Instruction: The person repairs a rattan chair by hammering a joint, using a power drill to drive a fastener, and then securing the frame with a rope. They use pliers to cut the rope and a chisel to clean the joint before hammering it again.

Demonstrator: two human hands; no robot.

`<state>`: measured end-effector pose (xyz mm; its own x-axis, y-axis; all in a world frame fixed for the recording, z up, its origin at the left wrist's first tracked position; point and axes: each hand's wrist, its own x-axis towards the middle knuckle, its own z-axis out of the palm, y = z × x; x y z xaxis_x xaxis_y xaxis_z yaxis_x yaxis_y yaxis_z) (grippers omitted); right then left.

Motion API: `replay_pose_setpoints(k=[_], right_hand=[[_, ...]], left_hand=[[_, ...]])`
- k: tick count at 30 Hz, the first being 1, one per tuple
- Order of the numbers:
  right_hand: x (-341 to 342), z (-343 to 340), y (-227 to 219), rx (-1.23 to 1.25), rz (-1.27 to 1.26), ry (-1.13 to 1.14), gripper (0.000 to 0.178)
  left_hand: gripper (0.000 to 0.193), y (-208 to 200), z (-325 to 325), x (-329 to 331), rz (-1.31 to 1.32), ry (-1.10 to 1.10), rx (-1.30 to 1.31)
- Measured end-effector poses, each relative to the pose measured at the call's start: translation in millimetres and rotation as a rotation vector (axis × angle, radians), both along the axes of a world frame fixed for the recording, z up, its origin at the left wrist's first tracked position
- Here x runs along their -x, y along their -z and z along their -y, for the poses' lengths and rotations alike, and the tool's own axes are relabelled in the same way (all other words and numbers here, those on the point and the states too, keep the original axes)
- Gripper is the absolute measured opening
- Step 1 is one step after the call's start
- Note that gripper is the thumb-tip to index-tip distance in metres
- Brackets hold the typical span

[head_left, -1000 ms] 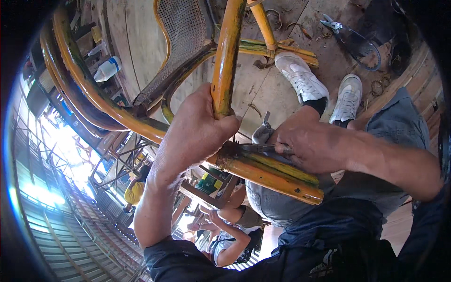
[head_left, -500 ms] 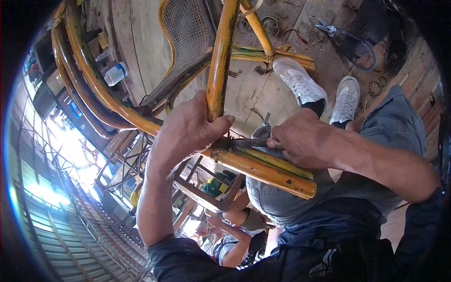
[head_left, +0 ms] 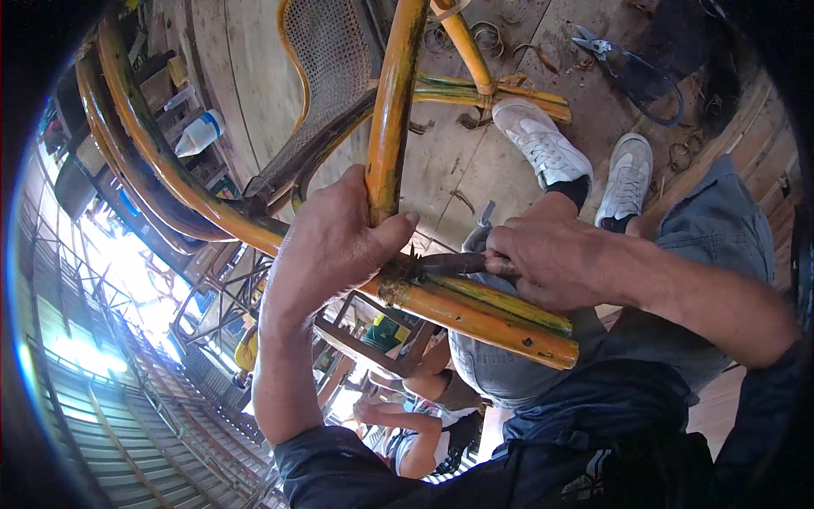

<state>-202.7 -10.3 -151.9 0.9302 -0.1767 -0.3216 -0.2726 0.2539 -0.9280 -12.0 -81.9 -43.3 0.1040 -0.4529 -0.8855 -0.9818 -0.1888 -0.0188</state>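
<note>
A glossy yellow-brown cane chair frame [head_left: 462,311] lies across my lap, one thick pole [head_left: 395,102] rising from a dark bound joint. My left hand [head_left: 335,233] is closed round the foot of that pole, thumb pressed against it. In my right hand [head_left: 543,259] is a knife-like tool [head_left: 454,264] with a dark, flat blade. Its tip touches the joint, where frayed fibres stick up beside my left thumb. The tool's handle is mostly hidden by my fingers.
Woven cane mesh [head_left: 331,76] fills a panel of the frame. Pliers [head_left: 593,42] and a dark blue loop [head_left: 674,106] lie on the plank floor beyond my shoes [head_left: 626,174]. A white bottle [head_left: 200,133] stands at left. Another person [head_left: 420,433] sits nearby.
The tool's blade has turned, showing its broad dark face at the joint. The frame has shifted slightly in my lap. My left hand keeps its grip on the pole.
</note>
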Motion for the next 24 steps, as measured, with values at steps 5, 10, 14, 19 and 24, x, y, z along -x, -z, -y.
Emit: replay_pose_setpoints(k=[5,10,14,19,24], right_hand=[[-7.1,-11.3,7.7,0.227,-0.108,0.106,0.03],[-10.5,-25.5,14.2,0.529,-0.055,0.396,0.023],[7.8,0.3,-0.4,0.816,-0.066,0.338,0.024],[8.5,0.0,-13.9,0.638,-0.143,0.287,0.026],[-2.6,-14.5,-6.1,0.259,-0.112,0.157,0.022]], left_hand=[[0.04,2.1,0.1,-0.7,-0.014,-0.015,0.005],[0.036,-0.1,-1.1,-3.5,-0.046,-0.081,-0.007],[0.028,-0.4,2.1,3.3,-0.117,-0.171,-0.032],[0.03,1.8,5.2,-4.1,-0.136,-0.081,-0.075],[0.036,0.6,3.0,-6.8,-0.086,-0.054,-0.048]])
